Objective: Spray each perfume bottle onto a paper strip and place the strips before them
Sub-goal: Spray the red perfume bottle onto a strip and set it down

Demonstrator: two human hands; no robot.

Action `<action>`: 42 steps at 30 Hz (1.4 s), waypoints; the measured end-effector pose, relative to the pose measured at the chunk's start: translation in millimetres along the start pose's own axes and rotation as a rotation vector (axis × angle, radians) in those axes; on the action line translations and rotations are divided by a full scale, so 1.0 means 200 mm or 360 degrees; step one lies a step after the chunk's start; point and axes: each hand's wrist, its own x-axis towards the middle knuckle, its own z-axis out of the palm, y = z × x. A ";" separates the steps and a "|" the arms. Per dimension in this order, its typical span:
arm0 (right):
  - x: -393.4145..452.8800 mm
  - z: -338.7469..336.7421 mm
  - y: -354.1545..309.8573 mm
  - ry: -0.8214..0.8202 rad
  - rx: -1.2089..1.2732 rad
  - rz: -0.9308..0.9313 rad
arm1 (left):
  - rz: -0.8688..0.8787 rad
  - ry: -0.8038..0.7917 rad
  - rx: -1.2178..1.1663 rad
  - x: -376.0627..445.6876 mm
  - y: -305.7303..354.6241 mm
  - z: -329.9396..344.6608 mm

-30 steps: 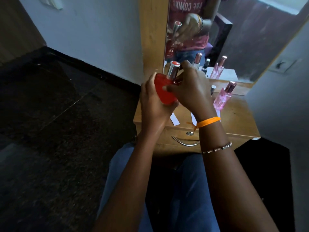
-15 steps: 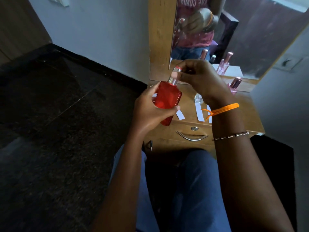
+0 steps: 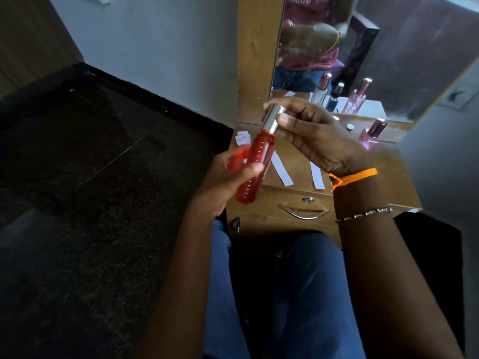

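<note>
My left hand point(image 3: 228, 177) grips a red perfume bottle point(image 3: 255, 167) around its body, tilted, above the left front of the wooden dresser top point(image 3: 388, 177). My right hand point(image 3: 316, 133) pinches the bottle's silver cap point(image 3: 272, 120), which sits on the bottle's neck. Two white paper strips lie flat on the dresser: one point(image 3: 282, 172) just right of the bottle, another point(image 3: 317, 177) under my right wrist. More white paper point(image 3: 242, 138) lies at the dresser's left edge. A pink perfume bottle point(image 3: 370, 136) stands at the back right, partly hidden by my right hand.
A mirror point(image 3: 363, 60) stands behind the dresser and reflects several bottles and my hands. A small dark cap point(image 3: 350, 127) sits near the mirror's base. The drawer has a curved metal handle point(image 3: 303, 212). My knees in blue jeans are below the dresser. Dark floor lies to the left.
The red bottle has turned edge-on and tilted in my left hand. My right hand has shifted to a pinch on the silver cap.
</note>
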 end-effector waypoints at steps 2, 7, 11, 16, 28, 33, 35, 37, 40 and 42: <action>0.01 0.05 0.00 0.0163 0.0189 0.0027 | 0.0120 0.0306 0.0454 0.01 0.02 0.05; 0.07 0.15 0.01 0.0574 0.0649 0.0084 | 0.0276 0.0403 0.0684 -0.02 0.02 0.10; 0.06 0.13 0.02 0.0291 0.0813 0.0123 | 0.0130 0.0227 0.0426 -0.04 0.02 0.05; 0.05 0.13 0.06 0.0101 0.0986 0.0034 | -0.0114 -0.0079 -0.0084 -0.08 -0.06 -0.01; 0.30 -0.09 0.35 0.0867 -0.0914 0.0106 | -0.0041 0.0430 0.0251 -0.03 -0.04 -0.03; 0.32 -0.12 0.49 0.0990 -0.1364 0.0076 | -0.0077 0.0445 0.0434 -0.01 -0.07 0.01; 0.30 -0.11 0.50 0.0999 -0.1366 0.0069 | -0.0084 0.0437 0.0441 -0.01 -0.08 0.03; 0.24 -0.08 0.45 0.1018 -0.1305 -0.0078 | -0.0055 0.0442 0.0447 0.00 -0.08 0.04; 0.08 0.01 0.37 0.0978 -0.0833 -0.0292 | 0.0001 0.0505 0.0420 0.01 -0.07 0.07; -0.07 0.05 0.34 0.0787 -0.0390 -0.0204 | 0.0053 0.0530 0.0429 0.02 -0.06 0.11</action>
